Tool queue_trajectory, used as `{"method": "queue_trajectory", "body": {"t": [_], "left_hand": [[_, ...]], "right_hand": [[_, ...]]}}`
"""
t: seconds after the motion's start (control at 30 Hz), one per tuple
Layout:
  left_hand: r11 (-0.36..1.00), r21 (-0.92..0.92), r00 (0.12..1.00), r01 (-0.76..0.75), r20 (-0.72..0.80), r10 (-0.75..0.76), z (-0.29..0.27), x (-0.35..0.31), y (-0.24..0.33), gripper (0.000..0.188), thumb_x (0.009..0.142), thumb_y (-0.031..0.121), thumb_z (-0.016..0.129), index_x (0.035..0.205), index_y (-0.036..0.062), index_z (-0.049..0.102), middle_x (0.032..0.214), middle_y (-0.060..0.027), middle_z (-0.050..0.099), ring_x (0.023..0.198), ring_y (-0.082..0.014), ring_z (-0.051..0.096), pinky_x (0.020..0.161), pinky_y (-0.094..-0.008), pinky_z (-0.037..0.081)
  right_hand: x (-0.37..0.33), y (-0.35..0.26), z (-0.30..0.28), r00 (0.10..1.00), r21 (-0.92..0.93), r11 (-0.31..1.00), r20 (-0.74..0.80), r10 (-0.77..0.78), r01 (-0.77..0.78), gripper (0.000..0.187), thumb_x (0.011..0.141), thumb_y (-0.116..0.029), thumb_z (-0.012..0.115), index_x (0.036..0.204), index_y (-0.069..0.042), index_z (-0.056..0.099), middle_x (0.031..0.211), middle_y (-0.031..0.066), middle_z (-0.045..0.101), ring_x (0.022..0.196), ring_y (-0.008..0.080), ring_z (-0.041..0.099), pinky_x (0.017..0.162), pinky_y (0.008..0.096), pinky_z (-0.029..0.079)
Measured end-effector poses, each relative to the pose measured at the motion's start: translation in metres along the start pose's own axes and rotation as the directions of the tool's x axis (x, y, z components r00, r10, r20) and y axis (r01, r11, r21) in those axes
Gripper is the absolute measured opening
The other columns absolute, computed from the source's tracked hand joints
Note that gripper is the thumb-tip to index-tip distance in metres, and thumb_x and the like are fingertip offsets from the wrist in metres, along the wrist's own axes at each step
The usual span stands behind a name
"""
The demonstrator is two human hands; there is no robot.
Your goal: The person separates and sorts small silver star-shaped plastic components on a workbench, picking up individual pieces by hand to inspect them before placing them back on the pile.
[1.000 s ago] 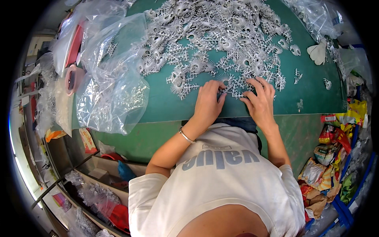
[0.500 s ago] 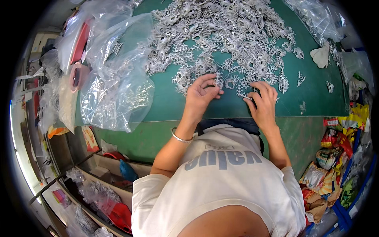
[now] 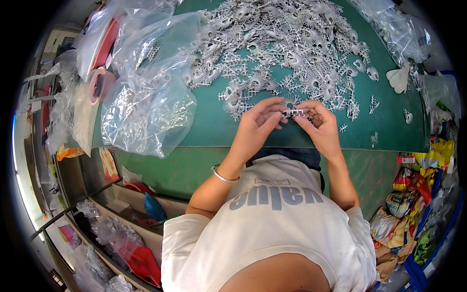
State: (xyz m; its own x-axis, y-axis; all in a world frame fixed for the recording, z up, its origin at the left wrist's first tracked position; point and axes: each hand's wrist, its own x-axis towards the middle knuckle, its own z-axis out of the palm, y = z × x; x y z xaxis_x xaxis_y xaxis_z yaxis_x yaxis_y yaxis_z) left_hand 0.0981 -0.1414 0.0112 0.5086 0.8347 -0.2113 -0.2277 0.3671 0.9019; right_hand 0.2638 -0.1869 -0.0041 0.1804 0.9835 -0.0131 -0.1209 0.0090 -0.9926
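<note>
Close to the table's front, my left hand (image 3: pixel 260 120) and my right hand (image 3: pixel 321 125) meet, fingertips pinched. Between them is a small silver toothed strip (image 3: pixel 294 112), gripped at its two ends by thumbs and fingers. Just behind it a fan-shaped silver piece (image 3: pixel 290 100) shows, partly covered; whether it touches my fingers I cannot tell. Beyond my hands spreads a large heap of silver metal pieces (image 3: pixel 296 61), some fan-shaped rings, others branched strips.
On the green table (image 3: pixel 214 131), clear plastic bags (image 3: pixel 146 107) lie at the left, beside a pink tape roll (image 3: pixel 101 85). At the right are a few stray pieces and a whitish leaf-shaped object (image 3: pixel 399 78). A drawer (image 3: pixel 116 197) stands out lower left; colourful packets (image 3: pixel 404 199) fill the right side.
My right hand has moved left from the heap's edge to my left hand. The strip, upright in my left hand before, now lies level between both hands. The view has shifted slightly.
</note>
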Motion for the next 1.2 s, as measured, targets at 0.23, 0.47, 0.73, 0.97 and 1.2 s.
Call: {"method": "queue_trajectory", "body": {"t": [0.23,0.47,0.73,0.97,1.2], "left_hand": [[0.904,0.336,0.945,-0.264,-0.097,0.312,0.006,-0.004,-0.013,0.018,0.077,-0.007,0.061,0.095,-0.0084,0.059,0.097,-0.0094,0.055,0.085,-0.0144,0.059,0.073,-0.0243,0.052],[0.908,-0.291,0.953,0.302,0.08,-0.291,-0.017,-0.002,-0.013,0.018,0.078,-0.004,0.063,0.096,-0.0048,0.06,0.09,-0.0065,0.059,0.084,-0.0117,0.058,0.068,-0.0233,0.05],[0.898,0.332,0.954,-0.29,0.019,0.301,0.008,-0.011,-0.001,0.03,0.071,-0.01,0.065,0.1,-0.0043,0.06,0.095,-0.0081,0.057,0.083,-0.0126,0.056,0.071,-0.023,0.052],[0.811,0.459,0.901,-0.364,-0.049,0.432,0.011,-0.013,-0.002,0.021,0.071,-0.009,0.066,0.092,-0.005,0.063,0.091,-0.0091,0.059,0.078,-0.0138,0.058,0.069,-0.0231,0.052],[0.942,0.167,0.953,-0.293,-0.031,0.302,0.008,-0.018,0.008,0.019,0.074,-0.009,0.063,0.092,-0.008,0.062,0.09,-0.0117,0.059,0.074,-0.0138,0.059,0.066,-0.0224,0.05]], "right_hand": [[-0.009,-0.005,0.01,0.945,-0.559,0.781,0.013,-0.327,0.278,0.014,0.075,0.001,0.064,0.089,-0.001,0.061,0.079,0.0093,0.06,0.067,0.0149,0.055,0.062,0.0253,0.043],[-0.005,-0.014,0.0,0.991,-0.347,0.928,0.063,-0.119,0.134,0.014,0.081,-0.001,0.059,0.094,0.003,0.06,0.083,0.0079,0.061,0.072,0.0133,0.057,0.064,0.0244,0.045],[-0.008,-0.014,0.008,0.993,0.027,0.993,-0.031,0.115,-0.114,0.016,0.086,-0.003,0.055,0.101,0.003,0.057,0.084,0.0036,0.06,0.07,0.0052,0.054,0.062,0.019,0.044],[-0.006,-0.02,0.003,0.975,0.126,0.968,0.08,0.208,-0.216,0.012,0.088,-0.012,0.054,0.088,0.0,0.055,0.077,0.0041,0.059,0.068,0.0067,0.054,0.058,0.0186,0.042],[-0.007,-0.025,0.011,0.995,-0.187,0.978,0.056,-0.083,0.092,0.018,0.09,-0.016,0.052,0.087,0.001,0.056,0.076,0.0026,0.06,0.067,0.007,0.055,0.056,0.0187,0.041]]}}
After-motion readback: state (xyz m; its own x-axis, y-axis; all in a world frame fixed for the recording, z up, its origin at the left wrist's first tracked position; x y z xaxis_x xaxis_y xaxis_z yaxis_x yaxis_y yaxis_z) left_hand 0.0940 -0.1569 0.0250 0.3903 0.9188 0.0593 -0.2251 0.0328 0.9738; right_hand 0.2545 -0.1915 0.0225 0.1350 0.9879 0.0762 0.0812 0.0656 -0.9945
